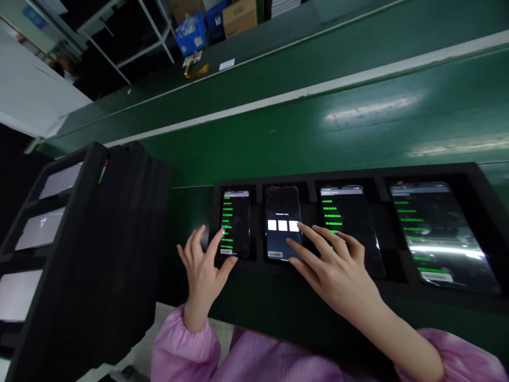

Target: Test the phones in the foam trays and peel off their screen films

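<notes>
A black foam tray [257, 217] lies in front of me with smartphones in a row of slots. My left hand [204, 268] is spread over the leftmost phone [240, 223], its index fingertip at the list of green text on the screen. The second phone [282, 199] shows "Vibrator test" above three white squares. My right hand [332, 265] has its fingers stretched out over that phone, index fingertip at the rightmost square. Its other fingers partly cover the third phone [353, 207], which shows green lines of text. The rightmost phone [437, 228] shows a similar list under glare.
On my left stands a stack of black foam trays [99, 254], the outer one holding phones with pale screens [19, 294]. A green workbench [246, 143] with raised pale strips runs across. Beyond it are a blue bin [191, 40], a cardboard box [239, 18] and a metal rack [139, 53].
</notes>
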Tool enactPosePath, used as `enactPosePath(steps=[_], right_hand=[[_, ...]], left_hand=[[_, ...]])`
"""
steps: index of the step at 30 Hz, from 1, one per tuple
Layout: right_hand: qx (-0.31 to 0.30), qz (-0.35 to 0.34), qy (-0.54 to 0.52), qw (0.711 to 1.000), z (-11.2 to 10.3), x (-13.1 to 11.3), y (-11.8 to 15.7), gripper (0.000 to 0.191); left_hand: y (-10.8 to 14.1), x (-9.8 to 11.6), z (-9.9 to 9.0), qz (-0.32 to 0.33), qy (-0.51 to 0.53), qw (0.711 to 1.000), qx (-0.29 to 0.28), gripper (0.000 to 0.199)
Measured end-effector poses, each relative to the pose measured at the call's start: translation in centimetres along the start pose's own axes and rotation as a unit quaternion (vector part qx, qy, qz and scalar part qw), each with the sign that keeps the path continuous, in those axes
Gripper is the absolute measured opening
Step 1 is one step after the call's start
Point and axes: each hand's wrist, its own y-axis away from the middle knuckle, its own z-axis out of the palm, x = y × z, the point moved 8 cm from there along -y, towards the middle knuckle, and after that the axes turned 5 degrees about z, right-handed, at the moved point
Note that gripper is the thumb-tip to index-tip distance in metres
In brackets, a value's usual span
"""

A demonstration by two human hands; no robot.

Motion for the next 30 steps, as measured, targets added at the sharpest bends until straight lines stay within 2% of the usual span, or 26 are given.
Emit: enactPosePath(steps=[3, 5, 9, 12, 19, 26, 28, 30], right_hand=[[-0.003, 0.001, 0.001, 1.0, 0.0, 0.0, 0.0, 0.039], [0.0, 0.003, 0.001, 1.0, 0.0, 0.0, 0.0, 0.039], [0.001, 0.008, 0.001, 1.0, 0.1, 0.1, 0.2, 0.036], [0.001, 0.008, 0.006, 1.0, 0.2, 0.1, 0.2, 0.034], [0.004, 0.007, 0.008, 1.0, 0.0, 0.1, 0.1, 0.031], [0.012, 0.005, -0.002, 1.0, 0.1, -0.1, 0.1, 0.026], [0.017, 0.0, -0.006, 1.0, -0.5, 0.0, 0.1, 0.025], [0.043, 0.0, -0.019, 0.999, -2.0, 0.7, 0.3, 0.022]], left_hand=[[-0.1, 1.2, -1.7, 0.024, 0.054, 0.995, 0.08, 0.064], [-0.4, 2.6, -2.1, 0.054, 0.071, 0.992, 0.093, 0.064], [-1.4, 6.0, -1.1, 0.119, 0.064, 0.99, 0.046, 0.063], [-2.0, 7.7, -0.1, 0.147, 0.048, 0.988, 0.01, 0.062], [-2.5, 8.4, 1.8, 0.132, 0.017, 0.99, -0.04, 0.063], [-3.5, 10.0, 2.3, 0.139, 0.017, 0.988, -0.062, 0.063], [-4.2, 10.8, 2.4, 0.151, 0.019, 0.987, -0.058, 0.064], [-4.7, 11.8, 2.6, 0.172, 0.023, 0.983, -0.059, 0.067]])
